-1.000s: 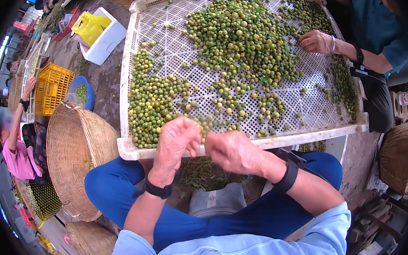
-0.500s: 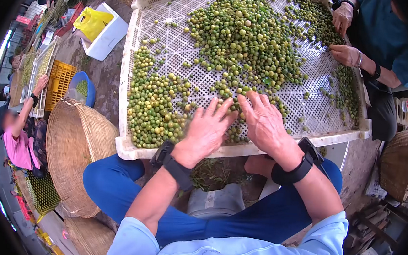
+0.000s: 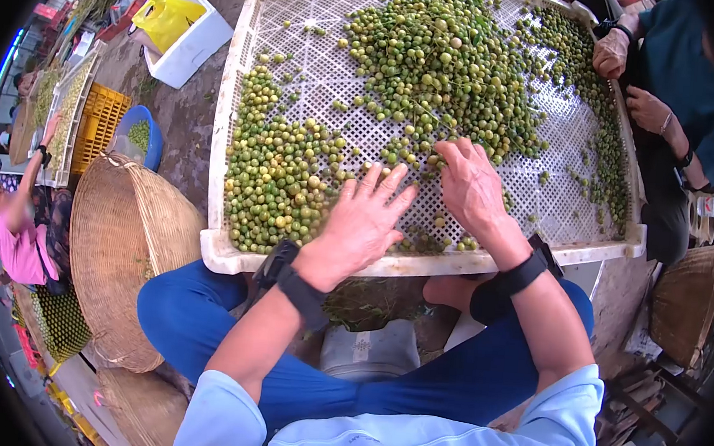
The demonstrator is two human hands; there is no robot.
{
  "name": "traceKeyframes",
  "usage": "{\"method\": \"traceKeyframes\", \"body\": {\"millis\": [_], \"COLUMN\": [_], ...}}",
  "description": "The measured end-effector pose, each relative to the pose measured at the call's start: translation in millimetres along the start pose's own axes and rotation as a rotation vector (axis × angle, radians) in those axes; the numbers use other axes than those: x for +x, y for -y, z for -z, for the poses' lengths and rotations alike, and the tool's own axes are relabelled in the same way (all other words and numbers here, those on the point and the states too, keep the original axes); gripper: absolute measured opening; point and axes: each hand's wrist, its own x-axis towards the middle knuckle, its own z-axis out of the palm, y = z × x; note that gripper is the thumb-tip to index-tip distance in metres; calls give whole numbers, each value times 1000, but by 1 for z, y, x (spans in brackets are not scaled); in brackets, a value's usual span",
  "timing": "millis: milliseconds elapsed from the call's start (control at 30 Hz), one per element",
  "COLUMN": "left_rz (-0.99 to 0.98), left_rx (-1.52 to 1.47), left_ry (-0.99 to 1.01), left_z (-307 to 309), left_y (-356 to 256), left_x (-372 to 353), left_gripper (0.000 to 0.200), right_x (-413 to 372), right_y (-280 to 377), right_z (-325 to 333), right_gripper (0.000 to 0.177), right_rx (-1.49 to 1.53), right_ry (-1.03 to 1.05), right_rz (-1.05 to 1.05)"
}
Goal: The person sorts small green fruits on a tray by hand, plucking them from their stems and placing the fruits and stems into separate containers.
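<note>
Small round green-yellow fruits (image 3: pixel 436 70) lie heaped on a white perforated plastic tray (image 3: pixel 421 266). My left hand (image 3: pixel 357 227) rests palm down near the front edge of the tray, its fingers spread, beside a looser spread of fruits (image 3: pixel 282 167) on the left. My right hand (image 3: pixel 471 186) is at the near side of the big heap. Its thumb and fingers are pinched together, and whatever is between the tips is too small to make out. A few loose fruits lie between and under my hands.
A co-worker's hands (image 3: pixel 632 81) are at the tray's right rim. Left of the tray stand a large woven basket (image 3: pixel 133 247), a blue basin (image 3: pixel 156 136), a yellow crate (image 3: pixel 100 127) and a white foam box (image 3: pixel 190 46). Another person (image 3: pixel 25 230) in pink works farther left.
My right hand has moved slightly up toward the heap, and its fingers have drawn into a pinch. My left hand has spread its fingers. The co-worker's hands have shifted right to the rim.
</note>
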Motion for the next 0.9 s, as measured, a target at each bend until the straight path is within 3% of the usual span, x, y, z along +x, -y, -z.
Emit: {"method": "traceKeyframes", "body": {"millis": [67, 133, 300, 467, 533, 600, 700, 900], "left_rz": [4, 39, 109, 142, 90, -39, 25, -36], "left_rx": [3, -29, 46, -18, -35, -82, -225, -442], "left_ry": [54, 89, 172, 158, 132, 78, 55, -126], "left_z": [-2, 1, 31, 65, 70, 73, 75, 64], "left_y": [-3, -2, 23, 35, 39, 41, 37, 27], "left_x": [1, -6, -40, -65, -66, -63, -50, -38], "left_gripper": [59, 55, 42, 37, 36, 32, 23, 9], "right_x": [9, 14, 20, 27, 28, 31, 28, 15], "right_y": [-2, -1, -5, -5, -5, -6, -4, -14], "right_z": [-3, -9, -22, -26, -26, -23, -14, 1], "right_gripper": [15, 14, 19, 9, 8, 14, 14, 23], "right_rx": [-29, 9, -104, -133, -136, -89, -25, 31], "right_ry": [-89, 1, -1, 50, 20, 123, 120, 120], "right_rz": [59, -24, -143, -311, -311, -339, -351, -385]}}
